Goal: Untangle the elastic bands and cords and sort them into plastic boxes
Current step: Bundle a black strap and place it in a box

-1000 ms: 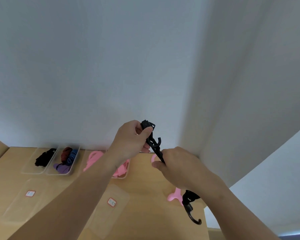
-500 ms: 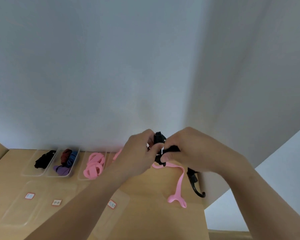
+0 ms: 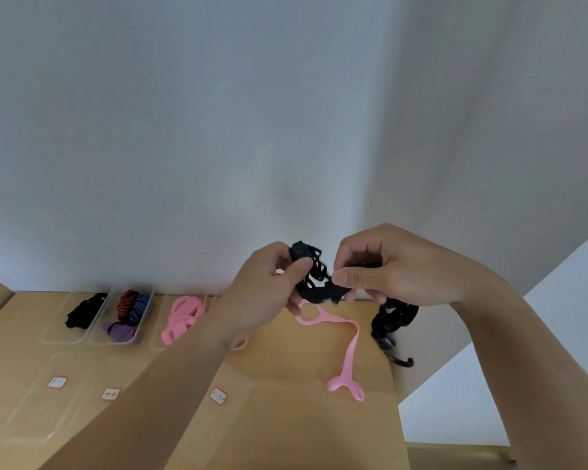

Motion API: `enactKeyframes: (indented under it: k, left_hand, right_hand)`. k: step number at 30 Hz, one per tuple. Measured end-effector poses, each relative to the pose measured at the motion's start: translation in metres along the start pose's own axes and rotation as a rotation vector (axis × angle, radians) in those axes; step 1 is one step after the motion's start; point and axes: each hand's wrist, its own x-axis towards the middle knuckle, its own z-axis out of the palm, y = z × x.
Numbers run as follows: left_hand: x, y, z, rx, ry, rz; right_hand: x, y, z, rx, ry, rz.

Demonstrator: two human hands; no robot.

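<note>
Surface: pale wooden table (image 3: 286, 432) set against a plain grey-white wall (image 3: 218, 130).
Left fingers: thumb and forefinger of the left hand (image 3: 269, 293) pinch the upper end of a black perforated elastic strap (image 3: 314, 283), held above the table.
Right fingers: thumb and forefinger of the right hand (image 3: 394, 269) pinch the same strap just beside them.
Strap tail: bunched under the right hand, its black hook (image 3: 403, 362) hanging at the table's right edge.
Below: pink flat elastic band (image 3: 348, 354) lying loose.
Far left: three clear plastic boxes (image 3: 116, 343) holding sorted bands; labelled clear lids (image 3: 41, 412) in front.
</note>
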Motion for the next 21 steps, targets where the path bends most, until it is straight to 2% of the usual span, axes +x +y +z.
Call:
enactKeyframes:
  k: [3,7,10,14,18,21]
  left_hand:
    - [0.003,0.005,-0.006,-0.001,0.071,0.008]
    - [0.004,0.016,-0.008,0.026,0.077,0.057]
    - [0.001,0.03,-0.009,-0.004,0.033,0.098]
    - [-0.005,0.049,-0.013,0.01,-0.018,0.143]
    - [-0.007,0.062,-0.014,-0.016,-0.081,0.122]
    - [-0.007,0.068,-0.014,-0.033,-0.121,0.114]
  right_hand:
    - [-0.007,0.008,0.006,0.052,-0.068,0.104]
    - [-0.01,0.02,0.02,0.062,-0.142,0.26]
    - [-0.004,0.029,0.035,0.029,-0.094,0.321]
    - [0.007,0.036,0.051,-0.008,0.218,0.326]
    - [0.025,0.029,0.071,-0.09,0.576,0.093]
    - [0.042,0.023,0.077,-0.061,0.7,-0.065]
